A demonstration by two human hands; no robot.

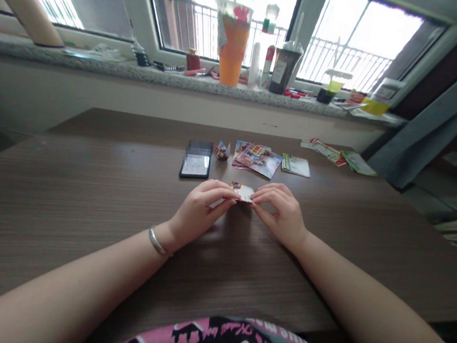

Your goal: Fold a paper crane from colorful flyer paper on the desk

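A small piece of folded paper (245, 192), mostly white with a coloured printed corner, is held just above the brown table (128, 205). Its left edge is pinched between the thumb and fingers of my left hand (204, 207). My right hand (283, 214) pinches the right edge in the same way. Fingertips hide both ends of the paper. Beyond my hands lie a phone (196, 160) with a lit screen, a small folded paper figure (222, 150) with pointed tips, and a stack of colourful printed sheets (259, 159).
A green and white paper stack (296, 165) lies right of the printed sheets. More leaflets (358, 163) are near the table's far right corner. Along the windowsill (172, 80) stand a tall orange cup (232, 48), a dark drink cup (285, 69) and several bottles.
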